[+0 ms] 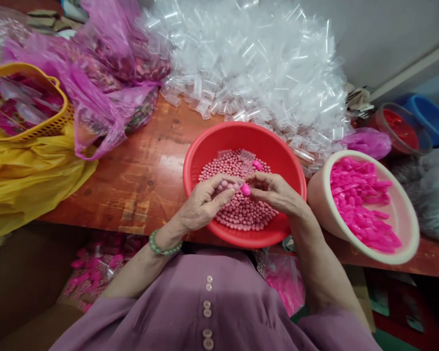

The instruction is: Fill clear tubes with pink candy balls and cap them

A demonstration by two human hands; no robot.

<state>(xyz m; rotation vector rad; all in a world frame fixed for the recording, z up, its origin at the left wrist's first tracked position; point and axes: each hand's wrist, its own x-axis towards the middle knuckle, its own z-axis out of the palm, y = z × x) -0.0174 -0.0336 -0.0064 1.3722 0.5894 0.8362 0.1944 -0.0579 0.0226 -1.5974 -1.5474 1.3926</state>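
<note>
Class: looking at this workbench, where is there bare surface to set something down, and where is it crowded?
Bare wood lies between the pink plastic bags, yellow bag and red basin. Crowded: the clear tube pile behind, the white bowl touching the basin on the right.

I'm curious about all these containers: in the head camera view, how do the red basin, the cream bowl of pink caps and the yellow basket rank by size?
1. Red basin
2. Cream bowl, close behind; nearness blurs this.
3. Yellow basket, partly cut off, so unsure.

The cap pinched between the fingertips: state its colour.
Bright pink cap, clearest in the head view.
</note>
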